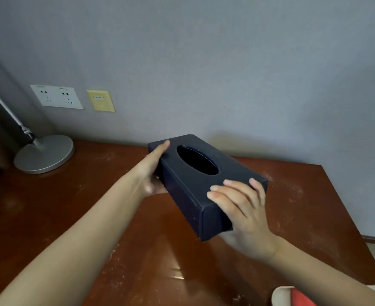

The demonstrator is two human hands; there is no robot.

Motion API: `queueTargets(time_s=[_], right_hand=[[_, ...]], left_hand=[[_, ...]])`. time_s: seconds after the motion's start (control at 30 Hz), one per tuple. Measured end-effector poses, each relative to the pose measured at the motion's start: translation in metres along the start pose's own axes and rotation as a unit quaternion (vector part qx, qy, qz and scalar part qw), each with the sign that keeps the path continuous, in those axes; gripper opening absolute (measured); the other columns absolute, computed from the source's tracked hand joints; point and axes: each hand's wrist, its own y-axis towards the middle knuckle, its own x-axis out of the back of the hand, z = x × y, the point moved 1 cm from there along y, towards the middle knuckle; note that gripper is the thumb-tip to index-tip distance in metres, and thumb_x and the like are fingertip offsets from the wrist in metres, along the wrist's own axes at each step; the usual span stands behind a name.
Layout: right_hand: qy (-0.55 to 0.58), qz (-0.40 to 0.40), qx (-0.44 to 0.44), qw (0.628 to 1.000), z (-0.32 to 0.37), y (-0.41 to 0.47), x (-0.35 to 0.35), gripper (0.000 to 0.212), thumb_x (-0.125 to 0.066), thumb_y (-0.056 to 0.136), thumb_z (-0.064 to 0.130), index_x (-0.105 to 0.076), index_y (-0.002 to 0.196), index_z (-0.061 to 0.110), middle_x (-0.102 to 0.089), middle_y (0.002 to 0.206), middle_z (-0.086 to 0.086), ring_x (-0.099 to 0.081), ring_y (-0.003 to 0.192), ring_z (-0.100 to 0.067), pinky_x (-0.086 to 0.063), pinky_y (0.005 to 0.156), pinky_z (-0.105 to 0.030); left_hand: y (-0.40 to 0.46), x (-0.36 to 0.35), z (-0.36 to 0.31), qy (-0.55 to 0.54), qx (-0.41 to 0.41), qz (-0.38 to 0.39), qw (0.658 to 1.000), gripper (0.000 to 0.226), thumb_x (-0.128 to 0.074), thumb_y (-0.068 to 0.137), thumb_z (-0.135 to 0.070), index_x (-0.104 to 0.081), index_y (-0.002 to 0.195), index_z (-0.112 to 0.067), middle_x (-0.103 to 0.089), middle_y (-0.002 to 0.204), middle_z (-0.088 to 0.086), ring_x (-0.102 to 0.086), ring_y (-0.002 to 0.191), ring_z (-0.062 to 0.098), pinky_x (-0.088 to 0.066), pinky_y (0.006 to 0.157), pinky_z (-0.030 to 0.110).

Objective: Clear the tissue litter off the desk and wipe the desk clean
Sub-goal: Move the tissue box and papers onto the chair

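Desk [49, 217] back edge meets the wall [204, 51]; right edge drops off to the floor. Lamp base [44, 153] sits back-left, well apart from the hands. Tissue box [204, 186] is held tilted above mid-desk. Left hand [153, 171] grips its far end, right hand [244, 213] its near end, fingers curled over the top.

My 2 hands hold the tissue box [206, 184] over mid-desk, blocking the centre. Far left, the lamp base [43, 153] stands in the way; the near-left desk [49, 217] is open room for me.
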Motion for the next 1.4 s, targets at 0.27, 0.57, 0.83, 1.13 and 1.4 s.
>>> queueTargets(time_s=[0.27, 0.57, 0.83, 1.13, 1.4], right_hand=[[0.199, 0.190, -0.054, 0.960, -0.019, 0.024, 0.022, 0.055, -0.035, 0.095, 0.057, -0.036, 0.140, 0.027, -0.040, 0.142, 0.019, -0.028, 0.138, 0.000, -0.010, 0.118, -0.030], [0.113, 0.269, -0.393, 0.872, -0.078, 0.011, -0.016, 0.060, -0.013, 0.097, 0.056, 0.007, 0.148, 0.033, 0.006, 0.155, 0.017, 0.004, 0.145, -0.006, 0.002, 0.117, -0.035], [0.346, 0.171, -0.369, 0.845, -0.035, 0.043, -0.007, 0.060, -0.042, 0.094, 0.040, -0.005, 0.141, 0.044, -0.007, 0.146, 0.033, -0.006, 0.136, 0.018, -0.009, 0.107, -0.003], [0.524, 0.131, -0.517, 0.664, -0.034, 0.040, -0.014, 0.054, -0.052, 0.073, 0.059, -0.045, 0.126, 0.051, -0.056, 0.127, 0.024, -0.053, 0.121, -0.004, -0.039, 0.108, -0.038], [0.499, 0.017, -0.619, 0.606, -0.028, 0.023, -0.028, 0.067, -0.064, 0.081, 0.053, -0.040, 0.139, 0.029, -0.060, 0.127, 0.006, -0.062, 0.109, -0.014, -0.051, 0.093, -0.039]], left_hand=[[0.001, 0.012, 0.016, -0.014, -0.210, -0.084, 0.974, 0.053, -0.055, 0.089, -0.040, -0.032, 0.136, -0.037, -0.061, 0.115, -0.001, -0.063, 0.092, 0.019, -0.052, 0.060, 0.033], [-0.023, -0.008, 0.017, 0.035, -0.399, 0.008, 0.916, 0.076, -0.067, 0.072, -0.024, -0.031, 0.135, -0.044, -0.049, 0.135, 0.001, -0.055, 0.119, 0.017, -0.049, 0.097, 0.036], [-0.025, -0.014, 0.011, 0.071, -0.422, 0.043, 0.903, 0.084, -0.065, 0.073, -0.021, -0.023, 0.145, -0.037, -0.048, 0.137, -0.008, -0.054, 0.121, 0.011, -0.047, 0.101, 0.036], [-0.020, -0.017, 0.008, 0.090, -0.372, 0.099, 0.919, 0.089, -0.069, 0.071, -0.035, -0.025, 0.147, -0.032, -0.055, 0.134, 0.000, -0.059, 0.116, 0.015, -0.048, 0.097, 0.033], [-0.045, -0.058, 0.010, 0.578, -0.581, -0.051, 0.571, 0.066, -0.029, 0.096, -0.047, -0.012, 0.150, -0.014, -0.013, 0.157, 0.002, -0.007, 0.144, 0.012, -0.005, 0.117, 0.031]])
